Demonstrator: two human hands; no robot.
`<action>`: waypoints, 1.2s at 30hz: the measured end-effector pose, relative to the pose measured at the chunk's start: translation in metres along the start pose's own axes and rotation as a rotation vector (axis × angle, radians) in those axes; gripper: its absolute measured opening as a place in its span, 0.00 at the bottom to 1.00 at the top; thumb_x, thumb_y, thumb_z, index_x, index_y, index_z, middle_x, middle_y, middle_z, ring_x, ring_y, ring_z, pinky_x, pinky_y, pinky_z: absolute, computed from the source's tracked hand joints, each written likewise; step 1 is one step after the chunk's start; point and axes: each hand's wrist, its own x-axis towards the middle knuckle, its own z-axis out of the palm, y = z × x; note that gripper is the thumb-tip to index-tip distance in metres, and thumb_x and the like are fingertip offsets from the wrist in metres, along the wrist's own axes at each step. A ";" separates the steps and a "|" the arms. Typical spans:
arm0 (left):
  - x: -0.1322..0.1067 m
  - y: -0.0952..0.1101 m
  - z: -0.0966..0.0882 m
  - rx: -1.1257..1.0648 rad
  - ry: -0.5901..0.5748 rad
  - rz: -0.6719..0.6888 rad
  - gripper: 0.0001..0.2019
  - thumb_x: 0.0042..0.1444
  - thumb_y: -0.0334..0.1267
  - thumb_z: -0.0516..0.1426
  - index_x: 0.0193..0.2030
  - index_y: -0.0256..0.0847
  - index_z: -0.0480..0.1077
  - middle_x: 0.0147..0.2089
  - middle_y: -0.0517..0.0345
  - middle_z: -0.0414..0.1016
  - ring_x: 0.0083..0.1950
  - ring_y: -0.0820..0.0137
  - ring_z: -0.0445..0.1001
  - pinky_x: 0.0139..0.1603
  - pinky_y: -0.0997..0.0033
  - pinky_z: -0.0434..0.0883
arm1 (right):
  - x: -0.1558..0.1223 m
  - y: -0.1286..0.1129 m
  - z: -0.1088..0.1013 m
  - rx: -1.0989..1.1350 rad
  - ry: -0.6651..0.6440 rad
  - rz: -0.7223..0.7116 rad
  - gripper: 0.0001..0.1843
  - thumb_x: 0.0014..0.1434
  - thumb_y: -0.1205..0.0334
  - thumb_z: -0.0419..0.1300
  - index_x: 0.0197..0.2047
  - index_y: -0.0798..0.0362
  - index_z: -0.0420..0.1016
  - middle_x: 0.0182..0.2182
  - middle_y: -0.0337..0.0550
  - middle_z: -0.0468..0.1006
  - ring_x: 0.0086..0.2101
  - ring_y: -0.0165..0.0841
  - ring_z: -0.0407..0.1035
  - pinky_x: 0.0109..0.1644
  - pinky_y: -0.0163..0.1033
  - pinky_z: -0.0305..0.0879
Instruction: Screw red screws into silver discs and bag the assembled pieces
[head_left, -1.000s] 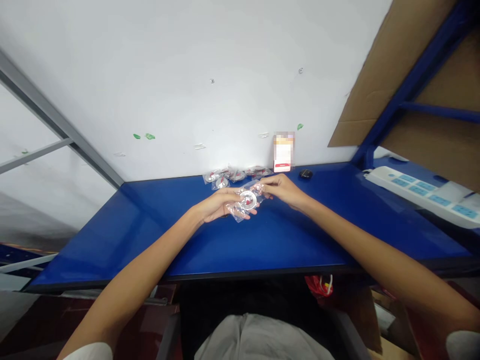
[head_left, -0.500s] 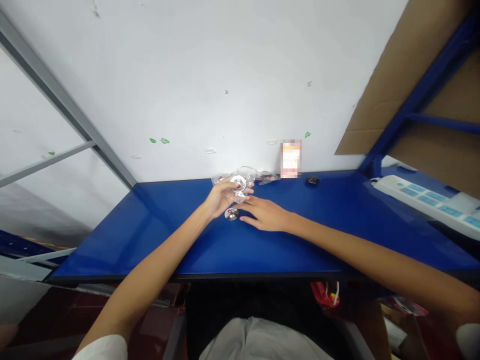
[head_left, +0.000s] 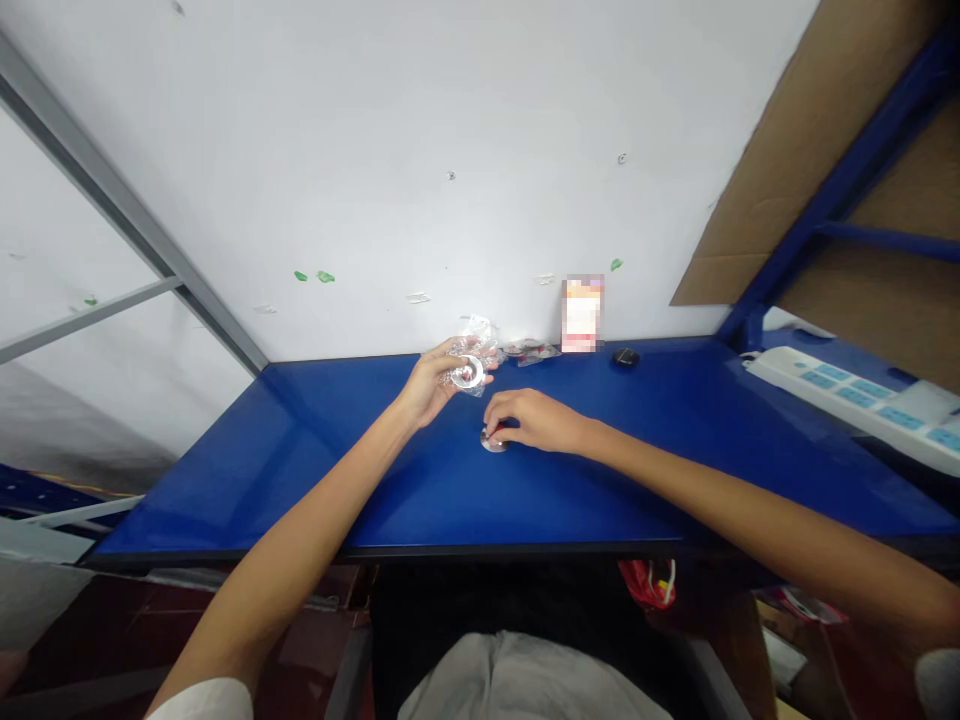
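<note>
In the head view my left hand (head_left: pixel 435 385) is closed on a round silver-white piece (head_left: pixel 466 372) with a red spot at its centre, thumb on top. Crinkled clear plastic wrap (head_left: pixel 478 332) surrounds this piece and sticks up behind the fingers. To its right, my right hand (head_left: pixel 536 420) has its fingertips pinched on a small shiny silver disc (head_left: pixel 493 443) at the blue tabletop. The fingers cover part of that disc, and a bit of red shows between them. The two hands are apart.
Clear packets with red and silver bits (head_left: pixel 529 350) lie against the white wall. A blurred-out upright card (head_left: pixel 583 315) and a small black object (head_left: pixel 625 358) are farther right. A white power strip (head_left: pixel 855 395) lies along the right side of the blue table (head_left: pixel 262 460).
My right hand has closed its fingers on the silver disc, which has shifted right. My left hand has moved slightly left with the round piece, turning it and the plastic wrap.
</note>
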 end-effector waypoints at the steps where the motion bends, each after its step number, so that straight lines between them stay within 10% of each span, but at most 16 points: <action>1: 0.000 0.001 -0.001 0.006 -0.001 0.005 0.20 0.58 0.26 0.63 0.58 0.31 0.74 0.61 0.34 0.81 0.59 0.47 0.83 0.61 0.46 0.81 | -0.006 0.001 -0.003 0.034 0.005 -0.003 0.03 0.66 0.60 0.70 0.41 0.49 0.87 0.46 0.45 0.85 0.44 0.38 0.81 0.53 0.42 0.72; 17: 0.005 -0.010 -0.009 -0.011 0.018 -0.228 0.19 0.60 0.25 0.61 0.58 0.29 0.78 0.60 0.29 0.82 0.61 0.44 0.83 0.63 0.44 0.81 | -0.022 0.010 -0.017 -0.031 -0.049 0.004 0.07 0.67 0.58 0.68 0.38 0.50 0.83 0.50 0.49 0.83 0.51 0.45 0.76 0.58 0.51 0.69; 24: 0.006 -0.003 -0.014 0.010 0.030 -0.192 0.22 0.58 0.25 0.61 0.60 0.26 0.76 0.58 0.28 0.82 0.57 0.45 0.85 0.61 0.46 0.82 | -0.022 0.011 -0.029 0.622 0.027 0.261 0.18 0.68 0.45 0.68 0.40 0.51 0.72 0.44 0.48 0.86 0.44 0.40 0.83 0.48 0.47 0.80; 36: -0.004 0.001 -0.008 0.129 -0.248 -0.323 0.20 0.59 0.30 0.64 0.59 0.31 0.77 0.58 0.29 0.82 0.54 0.43 0.85 0.57 0.41 0.82 | -0.022 0.049 -0.057 0.706 0.428 0.378 0.24 0.53 0.54 0.80 0.48 0.54 0.82 0.38 0.50 0.88 0.39 0.44 0.86 0.44 0.48 0.85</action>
